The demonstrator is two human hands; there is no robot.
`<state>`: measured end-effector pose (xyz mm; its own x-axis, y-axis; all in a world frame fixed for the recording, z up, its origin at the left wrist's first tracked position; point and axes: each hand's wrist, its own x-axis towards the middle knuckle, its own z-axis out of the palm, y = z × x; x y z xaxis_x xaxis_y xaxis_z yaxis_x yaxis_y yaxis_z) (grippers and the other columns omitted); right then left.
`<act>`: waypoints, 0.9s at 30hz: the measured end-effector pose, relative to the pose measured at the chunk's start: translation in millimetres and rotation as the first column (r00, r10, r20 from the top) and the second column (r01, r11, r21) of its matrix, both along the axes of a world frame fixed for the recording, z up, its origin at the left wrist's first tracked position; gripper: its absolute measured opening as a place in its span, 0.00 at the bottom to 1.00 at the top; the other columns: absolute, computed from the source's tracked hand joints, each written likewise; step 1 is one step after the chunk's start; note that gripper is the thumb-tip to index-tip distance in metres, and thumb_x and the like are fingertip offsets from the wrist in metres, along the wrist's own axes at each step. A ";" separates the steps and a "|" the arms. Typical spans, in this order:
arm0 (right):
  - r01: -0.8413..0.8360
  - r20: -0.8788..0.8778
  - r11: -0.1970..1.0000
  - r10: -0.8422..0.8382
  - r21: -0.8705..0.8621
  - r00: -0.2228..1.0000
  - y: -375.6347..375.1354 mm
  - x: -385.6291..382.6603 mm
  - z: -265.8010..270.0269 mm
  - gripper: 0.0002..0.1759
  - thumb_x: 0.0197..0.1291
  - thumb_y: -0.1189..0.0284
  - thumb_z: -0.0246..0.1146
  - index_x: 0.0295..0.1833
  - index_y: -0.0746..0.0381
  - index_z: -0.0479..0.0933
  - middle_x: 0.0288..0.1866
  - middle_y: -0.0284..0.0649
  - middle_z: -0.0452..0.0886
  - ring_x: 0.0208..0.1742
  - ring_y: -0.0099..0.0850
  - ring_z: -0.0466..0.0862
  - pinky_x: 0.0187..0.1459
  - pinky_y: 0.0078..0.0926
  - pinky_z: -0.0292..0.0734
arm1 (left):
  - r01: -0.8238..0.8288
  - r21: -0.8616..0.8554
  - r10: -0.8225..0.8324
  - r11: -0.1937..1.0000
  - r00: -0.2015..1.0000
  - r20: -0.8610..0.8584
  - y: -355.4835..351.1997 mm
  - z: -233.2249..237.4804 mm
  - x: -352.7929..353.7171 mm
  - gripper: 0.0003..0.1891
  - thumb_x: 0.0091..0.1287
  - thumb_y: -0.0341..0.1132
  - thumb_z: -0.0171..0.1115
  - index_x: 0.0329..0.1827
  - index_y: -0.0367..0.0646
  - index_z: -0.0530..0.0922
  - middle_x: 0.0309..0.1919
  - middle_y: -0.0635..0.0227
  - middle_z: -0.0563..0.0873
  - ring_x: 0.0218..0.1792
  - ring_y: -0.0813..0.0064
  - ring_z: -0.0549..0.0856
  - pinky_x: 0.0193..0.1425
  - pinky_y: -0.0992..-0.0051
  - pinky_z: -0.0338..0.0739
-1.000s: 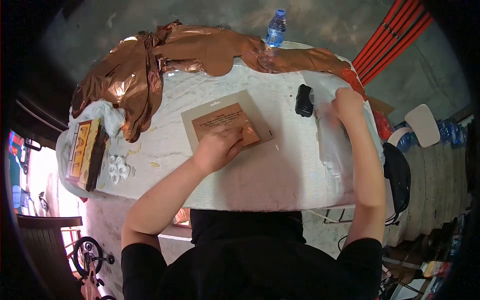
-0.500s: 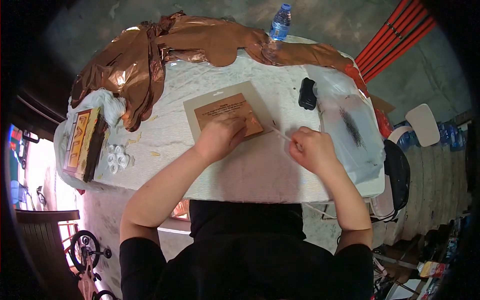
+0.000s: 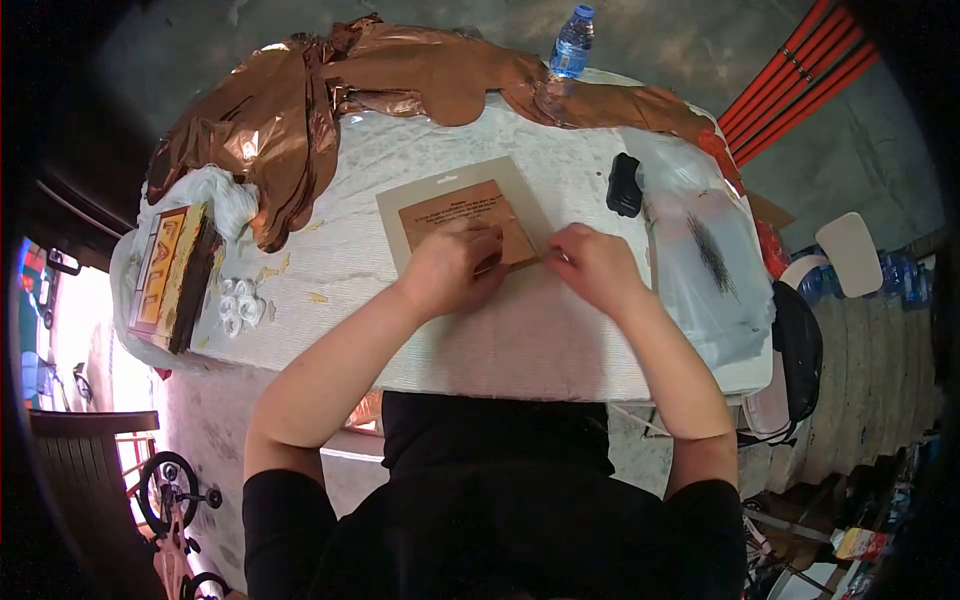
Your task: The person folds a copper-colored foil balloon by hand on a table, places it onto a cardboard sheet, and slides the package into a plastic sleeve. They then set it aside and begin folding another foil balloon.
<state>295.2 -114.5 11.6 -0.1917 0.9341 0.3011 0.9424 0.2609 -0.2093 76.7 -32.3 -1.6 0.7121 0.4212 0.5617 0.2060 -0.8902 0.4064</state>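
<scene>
A flat copper-coloured packet (image 3: 512,215) with dark printed lines lies on a larger grey-beige card (image 3: 398,222), which has a hang slot at its top edge. My left hand (image 3: 452,262) rests over the packet's lower part, its fingers curled against it; the thumb is mostly hidden. Close to the lower right corner of the card is my right hand (image 3: 590,262), its fingers pinched together. Between those fingers it holds a thin whitish strip, now almost wholly covered by the hand.
Crumpled copper foil balloons (image 3: 390,75) cover the table's far edge. A water bottle (image 3: 572,45) stands behind them. At right lie a black oblong object (image 3: 625,185) and clear plastic bags (image 3: 705,270). White ribbon rolls (image 3: 238,305) and a box (image 3: 168,270) sit left.
My right hand has moved left and slightly up to the card's corner, bringing the strip along. My left hand stays on the packet. The view has shifted slightly.
</scene>
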 end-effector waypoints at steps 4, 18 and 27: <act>-0.018 -0.146 0.994 0.002 -0.108 0.989 3.2 2.1 7.0 0.08 0.54 0.70 0.63 0.39 0.59 0.82 0.35 0.40 0.79 0.36 0.42 0.82 0.39 0.39 0.78 | 0.031 -0.007 -0.032 0.999 0.999 -0.028 1.4 0.1 -2.0 0.04 0.55 0.30 0.63 0.29 0.38 0.79 0.35 0.61 0.84 0.44 0.59 0.82 0.47 0.64 0.78; -0.203 -0.225 0.979 0.199 0.008 0.954 -24.1 -33.7 8.1 0.09 0.54 0.72 0.64 0.40 0.63 0.80 0.41 0.44 0.80 0.45 0.43 0.81 0.46 0.37 0.77 | -0.083 -0.013 0.075 0.996 0.948 -0.308 6.1 12.3 -74.8 0.16 0.65 0.29 0.57 0.57 0.41 0.77 0.65 0.55 0.74 0.70 0.53 0.67 0.73 0.57 0.61; -0.239 -0.288 0.970 0.240 0.040 0.927 -9.4 -89.4 -7.6 0.08 0.54 0.72 0.64 0.38 0.63 0.76 0.37 0.43 0.75 0.43 0.44 0.77 0.46 0.39 0.74 | -0.120 -0.091 0.072 0.989 0.908 -0.412 -2.3 1.1 -83.5 0.21 0.71 0.38 0.52 0.67 0.50 0.71 0.71 0.61 0.66 0.75 0.60 0.59 0.76 0.55 0.52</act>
<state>205.9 -123.9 4.0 -0.3142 0.8698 0.3804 0.7506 0.4730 -0.4615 -6.8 -34.5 -0.6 0.8215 0.5418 0.1778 0.4566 -0.8118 0.3641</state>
